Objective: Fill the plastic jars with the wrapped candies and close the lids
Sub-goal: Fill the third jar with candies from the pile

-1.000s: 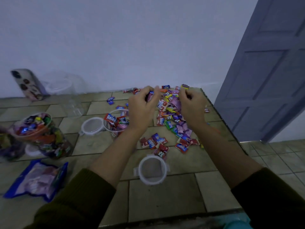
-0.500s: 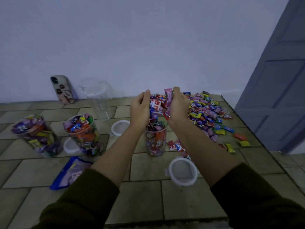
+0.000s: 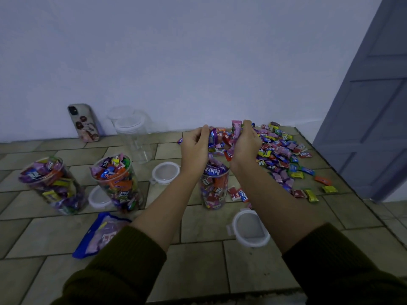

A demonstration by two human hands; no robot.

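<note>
Plastic jar stands upright directly beneath left hand and right hand, both cupped round one candy bundle.

1. One wide-angle camera, worn on the person's head, supplies the only view.
2. It looks forward and down, facing the pale wall behind the tiled surface.
3. The range is close: the sleeves fill the lower corners. The left hand and right hand, gripping wrapped candies between them, sit at arm's length near frame centre.
4. Coverage runs from the near edge of the tiled surface to the wall, with a filled jar at far left and a grey door at the right border.
5. The lens bends the tile joints outward toward the frame borders.
</note>
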